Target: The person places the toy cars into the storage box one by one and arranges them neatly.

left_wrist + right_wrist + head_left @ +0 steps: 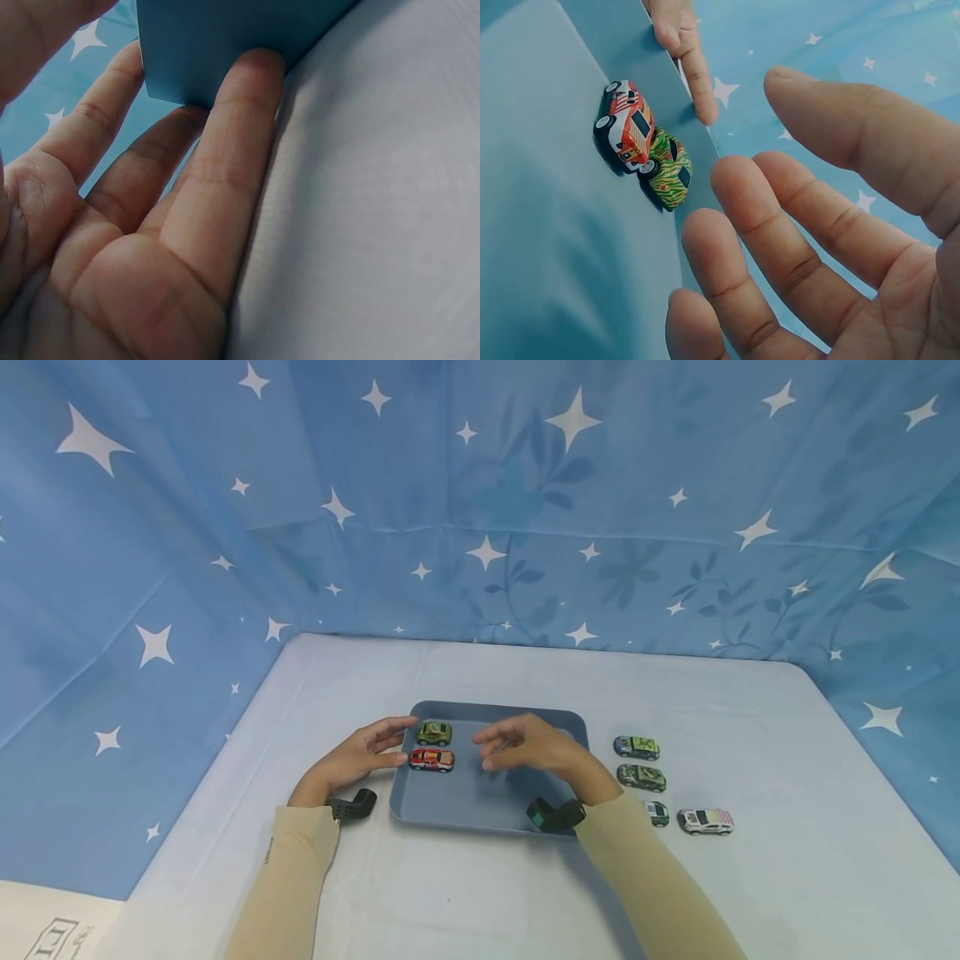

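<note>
Tray (480, 825) of grey-blue colour is before me, at the middle of my head view. Largest around it is the blue cloth (420, 468) with white stars, standing behind and at both sides of the white tabletop (457, 893). From the left hand (354, 758) I see straight fingers touching the left end of the tray; thumb and fingers are apart and this grip clamps nothing. The right hand (528, 745) hovers above the tray, its grip also loose, fingers slightly bent and away from the thumb. Inside the tray, a green patterned car (434, 733) is near the far left corner, with a red-and-white car (431, 760) just beside it, on my side. Right of the tray stand a blue-green car (637, 747), a camouflage car (641, 777) and a white-pink car (706, 822).
</note>
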{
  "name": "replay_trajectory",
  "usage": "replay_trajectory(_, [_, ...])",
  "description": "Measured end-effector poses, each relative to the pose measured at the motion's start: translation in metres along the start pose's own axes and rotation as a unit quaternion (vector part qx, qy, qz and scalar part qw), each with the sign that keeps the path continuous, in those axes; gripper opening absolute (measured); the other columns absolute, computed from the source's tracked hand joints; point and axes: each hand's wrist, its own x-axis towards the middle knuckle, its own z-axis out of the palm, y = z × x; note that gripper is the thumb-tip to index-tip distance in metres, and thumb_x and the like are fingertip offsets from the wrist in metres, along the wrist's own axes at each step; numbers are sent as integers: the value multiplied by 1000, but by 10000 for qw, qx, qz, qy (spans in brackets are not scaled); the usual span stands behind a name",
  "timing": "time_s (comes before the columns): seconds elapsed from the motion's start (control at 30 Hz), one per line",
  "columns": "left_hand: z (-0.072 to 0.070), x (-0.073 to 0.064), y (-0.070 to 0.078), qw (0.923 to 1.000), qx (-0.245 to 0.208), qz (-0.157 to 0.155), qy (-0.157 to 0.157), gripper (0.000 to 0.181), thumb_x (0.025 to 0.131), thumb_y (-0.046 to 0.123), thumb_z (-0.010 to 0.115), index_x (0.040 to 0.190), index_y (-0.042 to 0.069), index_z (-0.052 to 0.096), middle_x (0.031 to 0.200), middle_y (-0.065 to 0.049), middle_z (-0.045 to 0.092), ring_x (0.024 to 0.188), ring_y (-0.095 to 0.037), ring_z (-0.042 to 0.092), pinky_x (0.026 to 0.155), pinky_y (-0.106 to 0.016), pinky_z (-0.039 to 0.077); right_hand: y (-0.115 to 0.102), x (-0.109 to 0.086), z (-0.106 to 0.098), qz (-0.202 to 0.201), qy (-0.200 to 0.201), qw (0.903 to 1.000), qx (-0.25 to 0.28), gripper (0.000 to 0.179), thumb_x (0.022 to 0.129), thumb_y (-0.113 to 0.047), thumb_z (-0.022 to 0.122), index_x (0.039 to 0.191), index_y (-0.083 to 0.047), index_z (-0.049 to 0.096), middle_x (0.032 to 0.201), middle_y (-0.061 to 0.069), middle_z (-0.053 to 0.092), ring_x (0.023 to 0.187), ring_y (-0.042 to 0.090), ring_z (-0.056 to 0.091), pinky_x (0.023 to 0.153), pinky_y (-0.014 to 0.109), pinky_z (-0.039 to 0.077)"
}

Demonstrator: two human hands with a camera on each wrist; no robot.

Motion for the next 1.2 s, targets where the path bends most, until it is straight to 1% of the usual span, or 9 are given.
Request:
replay_trajectory(0.2, [0,-1,0,10000,-55,-12,1,72,105,15,74,166,0,39,173,-24,32,158,-51,29,123,-65,34,4,-6,-1,-116,125,9998,33,47,97,-6,78,139,12,65,118,24,75,99,16,71,92,35,56])
replay_trajectory(0.27, [0,-1,0,10000,-39,-1,1,72,105,15,74,166,0,39,173,-24,32,158,-51,30,123,-64,35,5,-8,-1,-170,186,9997,50,46,98,-6,78,139,12,65,117,24,76,99,16,71,93,33,56])
replay_trajectory(0.43, [0,-1,1,10000,14,59,-20,71,105,14,72,166,-1,38,173,-24,31,158,-51,29,123,-64,34,6,-13,-2,-304,344,9989,30,46,97,-5,78,138,12,66,108,12,77,97,17,70,93,35,57])
replay_trajectory(0.5, [0,-1,0,10000,9,91,-35,71,106,15,72,166,-1,38,173,-25,31,158,-52,28,124,-64,33,6,-16,-2,-373,389,9985,13,46,97,-6,78,138,12,66,105,5,76,96,18,70,91,35,57])
replay_trajectory(0.6, [1,-1,0,9999,20,116,-43,72,105,15,72,165,-2,38,173,-26,31,158,-52,29,124,-64,34,5,-21,-2,-509,431,9978,16,46,97,-5,78,137,13,66,103,1,75,95,20,68,88,34,57])
replay_trajectory(0.73, [1,-2,1,9999,-5,134,-50,72,105,16,73,165,-2,37,173,-26,31,158,-52,28,124,-64,33,8,-25,-4,-725,514,9960,-3,45,96,-5,79,136,13,67,104,3,76,96,20,69,88,34,58])
replay_trajectory(0.87, [1,-2,2,10000,1,73,-41,71,106,16,72,166,-1,38,173,-25,31,158,-52,28,123,-65,33,10,-30,-4,-845,667,9942,-40,43,97,-5,78,135,13,67,106,8,76,99,22,69,89,36,57])
replay_trajectory(1.07, [1,-1,2,10000,9,76,-46,72,106,16,72,166,-1,37,173,-25,30,158,-52,28,123,-65,34,12,-38,-4,-775,848,9934,11,43,99,-7,78,137,10,67,110,10,75,101,22,69,86,34,56])
replay_trajectory(1.2, [1,-2,1,9999,-24,90,-56,72,106,16,72,166,-1,37,174,-25,30,158,-52,27,123,-65,34,15,-42,-6,-888,891,9920,75,43,99,-6,77,137,11,67,113,15,74,102,22,70,88,32,58])
